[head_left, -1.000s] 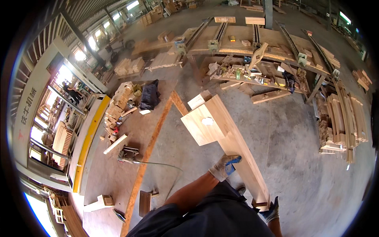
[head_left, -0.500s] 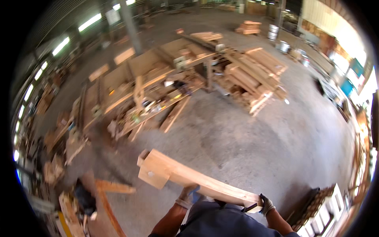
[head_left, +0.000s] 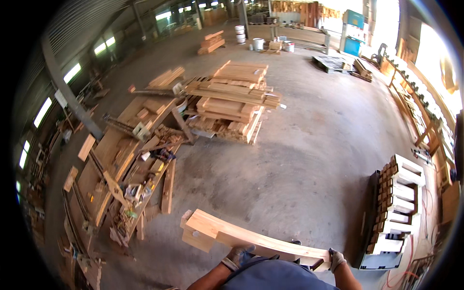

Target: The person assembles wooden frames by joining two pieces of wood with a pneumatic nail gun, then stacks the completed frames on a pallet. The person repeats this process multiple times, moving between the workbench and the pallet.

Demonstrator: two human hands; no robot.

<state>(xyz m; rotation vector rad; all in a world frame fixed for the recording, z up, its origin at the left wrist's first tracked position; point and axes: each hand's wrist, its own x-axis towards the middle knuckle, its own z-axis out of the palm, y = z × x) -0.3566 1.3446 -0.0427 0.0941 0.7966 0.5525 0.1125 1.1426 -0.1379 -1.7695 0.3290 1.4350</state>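
Observation:
A long pale wooden beam [head_left: 270, 244] lies crosswise in front of my body, with a wider block-like part [head_left: 197, 239] at its left end. My gloved left hand [head_left: 239, 256] is closed on its near lower edge, left of the middle. At the beam's right end, my gloved right hand [head_left: 337, 260] grips the tip. A dark slot or fitting shows on the beam beside that hand. The undersides of both grips are hidden.
A cluttered wooden workbench [head_left: 126, 162] with offcuts and tools stands at the left. Beyond it sits a stack of boards [head_left: 237, 94]. On the right, pale notched wooden pieces [head_left: 398, 203] rest in a row on a dark base. A red hose [head_left: 410, 251] lies near them.
My view has turned to the right, so the workbench and board stack have shifted left and the notched pieces show more fully. Both hands still hold the beam.

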